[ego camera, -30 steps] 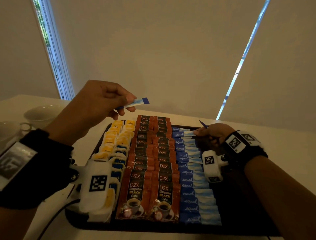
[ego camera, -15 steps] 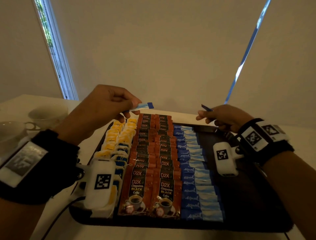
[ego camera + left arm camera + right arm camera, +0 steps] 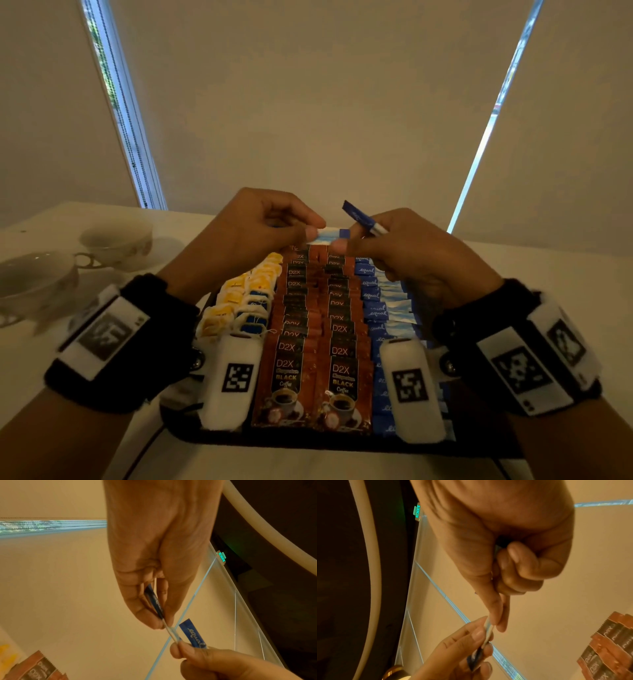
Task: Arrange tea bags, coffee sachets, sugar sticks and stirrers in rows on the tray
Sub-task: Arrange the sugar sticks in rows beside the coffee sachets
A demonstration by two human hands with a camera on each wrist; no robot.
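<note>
Table (image 3: 51, 349): we've got the pale tabletop under everything, stretching out left and right below where our hands meet.
Tray (image 3: 342, 442): dark tray directly beneath the grip, its near rim showing under our wrists.
Coffee sachets (image 3: 317, 342): two brown D2X Black Coffee rows run down the tray's middle, straight below the held stick, overlapping from far end to near end.
Tea bags (image 3: 246, 301): yellow and blue-tagged bags in rows, below and to the left of the grip, just beside the coffee.
Sugar sticks (image 3: 380, 308): blue and white "equal" sticks in a row on the tray, below and right of the grip, touching the coffee rows' right edge; our right hand hides part of the row.
Cups (image 3: 116, 240): two white cups well off to the left of our hands, on the table.
Left hand (image 3: 253, 236): raised over the tray's far end, thumb and fingertips pinching one end of a sugar stick.
Right hand (image 3: 407, 253): meets the left, thumb and forefinger pinching the same stick's other end, with a second stick tucked in its fingers too.
Held sugar stick (image 3: 330, 235): level between both pinches, clear of the tray.
Second sugar stick (image 3: 361, 219): dark blue end pokes up and left out of the right hand's fingers, just above the shared stick.
</note>
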